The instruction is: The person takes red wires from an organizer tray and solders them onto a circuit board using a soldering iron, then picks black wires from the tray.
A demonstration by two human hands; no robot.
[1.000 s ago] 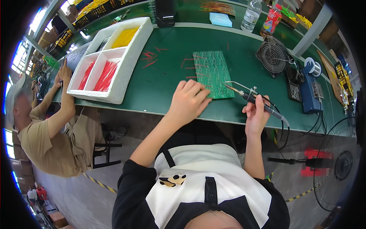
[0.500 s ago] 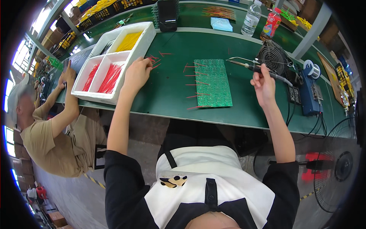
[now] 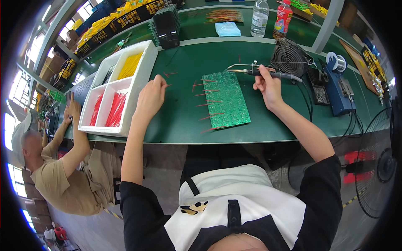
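My left hand (image 3: 151, 95) is closed beside the foam box, its thumb and fingertips pinched on a thin red wire (image 3: 168, 85). Just beyond those fingers, a few loose red wires (image 3: 170, 74) lie on the green bench. My right hand (image 3: 268, 88) grips a soldering iron (image 3: 289, 76) with a thin metal guide along its front. The iron's tip is at the far edge of a green circuit board (image 3: 230, 104); whether it touches cannot be made out. Several red wires stick out from the board's left side.
A white foam box (image 3: 146, 62) holds red, yellow and dark wires in compartments. To the right are a small black fan (image 3: 289, 58), a blue soldering station (image 3: 341, 94) and a solder spool (image 3: 336, 62). Bottles (image 3: 259, 21) stand behind. A co-worker (image 3: 63, 167) sits at left.
My right hand has brought the soldering iron left, to the board's far edge. My left hand has drawn back slightly from the loose red wires, with one in its fingers. The whole view has shifted.
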